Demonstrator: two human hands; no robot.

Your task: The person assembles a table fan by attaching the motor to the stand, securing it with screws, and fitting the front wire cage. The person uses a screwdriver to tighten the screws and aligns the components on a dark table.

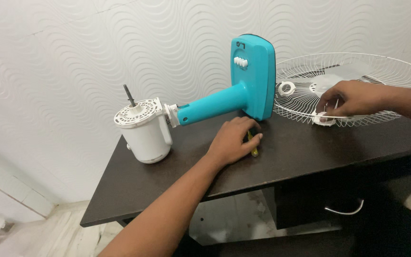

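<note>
Here the left hand [234, 140] lies palm-down on the dark table [134, 181], fingers curled over a yellow-handled tool [254, 148], most of it hidden beneath them. The right hand [350, 98], far right, pinches a white plastic piece [323, 119] at the near rim of the white wire fan guard [357, 71]. Between the hands stands the turquoise fan base [255, 76]; its white motor housing [143, 128] rests to the left.
</note>
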